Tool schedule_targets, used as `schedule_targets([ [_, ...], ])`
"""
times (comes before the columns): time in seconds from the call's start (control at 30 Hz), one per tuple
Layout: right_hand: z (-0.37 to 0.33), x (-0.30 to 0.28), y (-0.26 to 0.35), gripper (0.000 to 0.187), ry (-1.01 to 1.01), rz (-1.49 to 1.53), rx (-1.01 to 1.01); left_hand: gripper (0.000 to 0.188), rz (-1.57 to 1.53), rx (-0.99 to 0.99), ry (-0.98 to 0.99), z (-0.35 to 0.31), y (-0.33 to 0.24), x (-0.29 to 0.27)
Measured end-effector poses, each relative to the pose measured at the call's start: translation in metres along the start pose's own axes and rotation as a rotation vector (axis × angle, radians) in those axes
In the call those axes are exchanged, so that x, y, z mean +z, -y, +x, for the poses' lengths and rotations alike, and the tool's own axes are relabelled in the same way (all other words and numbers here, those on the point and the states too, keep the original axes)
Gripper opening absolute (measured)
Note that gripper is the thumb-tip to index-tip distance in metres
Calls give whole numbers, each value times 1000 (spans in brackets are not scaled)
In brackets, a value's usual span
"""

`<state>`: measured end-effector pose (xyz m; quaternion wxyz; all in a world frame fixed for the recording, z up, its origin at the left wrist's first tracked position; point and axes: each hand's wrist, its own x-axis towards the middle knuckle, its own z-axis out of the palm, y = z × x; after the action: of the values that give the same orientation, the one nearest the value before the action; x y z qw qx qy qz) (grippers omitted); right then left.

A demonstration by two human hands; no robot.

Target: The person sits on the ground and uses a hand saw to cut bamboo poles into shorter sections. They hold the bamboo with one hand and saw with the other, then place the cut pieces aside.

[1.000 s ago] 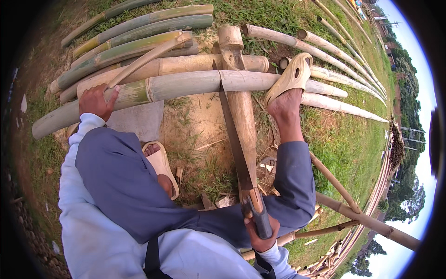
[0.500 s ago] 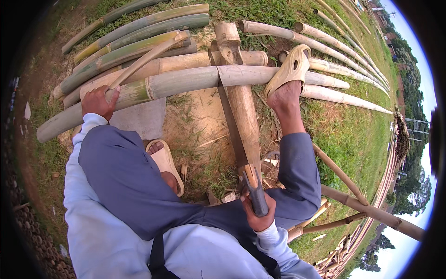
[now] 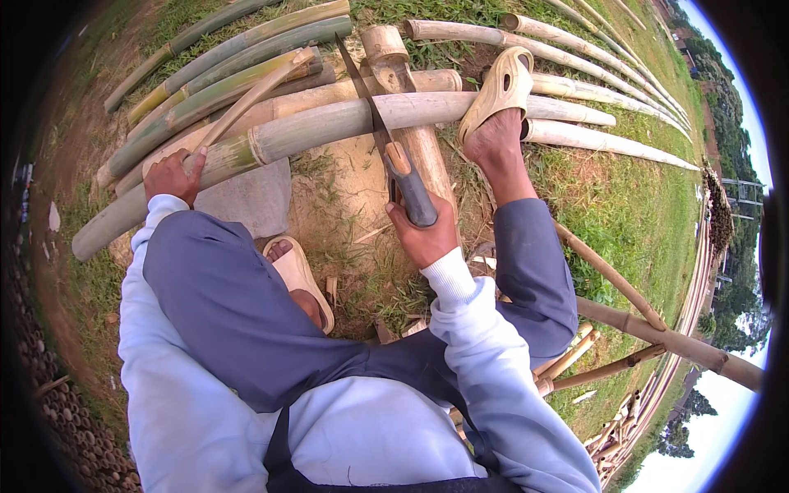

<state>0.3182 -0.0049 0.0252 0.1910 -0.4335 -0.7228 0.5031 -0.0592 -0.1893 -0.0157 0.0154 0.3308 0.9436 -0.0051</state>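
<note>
A thick greenish-grey bamboo pole (image 3: 320, 127) lies crosswise in front of me over a tan bamboo post (image 3: 423, 168). My left hand (image 3: 174, 177) is closed around the pole's left part, close to the lower end of a split bamboo strip (image 3: 255, 99). In my right hand (image 3: 427, 234) is the handle of a handsaw (image 3: 374, 111). Its dark blade crosses the pole near the post, the tip reaching past the far side. My right foot in a beige sandal (image 3: 501, 90) rests on the pole's right part.
Several cut green bamboo lengths (image 3: 238, 49) lie at the far left. Long pale poles (image 3: 608, 94) stretch over the grass at the far right. A slanted bamboo brace (image 3: 674, 341) stands at my right. My left foot's sandal (image 3: 302, 279) is on the sawdust-strewn ground.
My right hand has pushed the saw forward, away from my body, so its handle is now near the pole and its tip sticks out beyond. My left hand still grips the pole.
</note>
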Motion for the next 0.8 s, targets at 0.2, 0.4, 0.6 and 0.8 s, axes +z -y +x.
schedule_targets([
  [0.2, -170, -67, 33, 39, 114, -100, 196, 61, -4, 52, -92, -7, 17, 17],
  [0.4, -21, -11, -9, 15, 20, -54, 10, 63, -7, 49, -107, -10, 15, 22],
  [0.6, 28, 5, 3, 16, 31, 4, 38, 61, 28, 23, -23, 2, 6, 12],
  [0.8, -166, -68, 34, 37, 112, -80, 163, 59, -2, 40, -82, -9, 20, 23],
])
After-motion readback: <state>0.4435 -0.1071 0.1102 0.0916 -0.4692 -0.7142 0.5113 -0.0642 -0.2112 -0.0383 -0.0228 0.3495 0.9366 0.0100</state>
